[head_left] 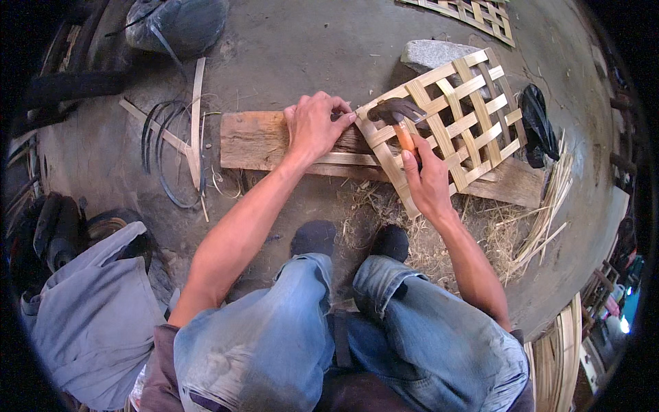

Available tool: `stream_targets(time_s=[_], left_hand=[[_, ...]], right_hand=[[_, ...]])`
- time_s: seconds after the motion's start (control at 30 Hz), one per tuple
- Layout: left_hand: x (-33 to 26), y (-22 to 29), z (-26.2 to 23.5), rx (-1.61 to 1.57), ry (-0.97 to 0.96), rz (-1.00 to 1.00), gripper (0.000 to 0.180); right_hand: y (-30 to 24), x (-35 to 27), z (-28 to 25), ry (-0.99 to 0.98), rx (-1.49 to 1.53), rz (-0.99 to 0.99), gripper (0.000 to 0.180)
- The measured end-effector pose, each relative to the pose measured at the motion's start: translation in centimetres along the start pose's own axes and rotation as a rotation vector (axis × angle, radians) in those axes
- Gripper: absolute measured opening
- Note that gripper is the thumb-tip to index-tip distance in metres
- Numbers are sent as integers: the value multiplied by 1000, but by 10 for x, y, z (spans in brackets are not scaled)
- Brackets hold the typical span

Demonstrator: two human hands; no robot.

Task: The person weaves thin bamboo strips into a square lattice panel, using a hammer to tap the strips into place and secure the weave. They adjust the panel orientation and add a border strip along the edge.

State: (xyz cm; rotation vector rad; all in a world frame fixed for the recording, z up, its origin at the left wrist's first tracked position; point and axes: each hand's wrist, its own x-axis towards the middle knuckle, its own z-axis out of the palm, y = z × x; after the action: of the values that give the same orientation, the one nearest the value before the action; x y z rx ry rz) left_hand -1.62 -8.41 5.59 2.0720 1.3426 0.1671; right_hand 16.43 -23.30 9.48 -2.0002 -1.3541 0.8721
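My right hand (pixel 428 180) is wrapped round the orange handle of a claw hammer (pixel 403 136). The hammer's dark head lies over the left part of a woven bamboo panel (pixel 397 172), close to its upper left corner. Just left of that corner is my left hand (pixel 314 125), its thumb and forefinger brought together; whatever they pinch is too small to make out. Beneath both hands, a long wooden board (pixel 254 141) lies crosswise on the floor. The panel rests partly on this board, tilted, with its far side by a grey stone block (pixel 439 53).
Bamboo shavings (pixel 494 237) and a bundle of thin strips (pixel 555 199) lie at the right, near a black plastic bag (pixel 538 123). Black coiled bands (pixel 159 141) and wood slats (pixel 197 96) are at the left. Grey cloth (pixel 96 316) hangs lower left. Another woven panel (pixel 480 15) lies far off.
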Motion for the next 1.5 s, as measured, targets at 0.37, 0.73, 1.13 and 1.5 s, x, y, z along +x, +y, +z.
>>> stream_targets(time_s=[0.37, 0.73, 1.13, 1.5], left_hand=[[-5, -17, 8, 131, 159, 93, 36], [-6, -20, 10, 123, 166, 81, 34], [-5, -15, 5, 108, 97, 46, 41], [-4, -15, 4, 124, 74, 23, 40]], right_hand=[[-12, 15, -2, -24, -305, -251, 20], [-19, 21, 3, -130, -397, -166, 19], [-17, 15, 1, -29, -306, -183, 21], [-24, 23, 0, -84, -354, -124, 20]])
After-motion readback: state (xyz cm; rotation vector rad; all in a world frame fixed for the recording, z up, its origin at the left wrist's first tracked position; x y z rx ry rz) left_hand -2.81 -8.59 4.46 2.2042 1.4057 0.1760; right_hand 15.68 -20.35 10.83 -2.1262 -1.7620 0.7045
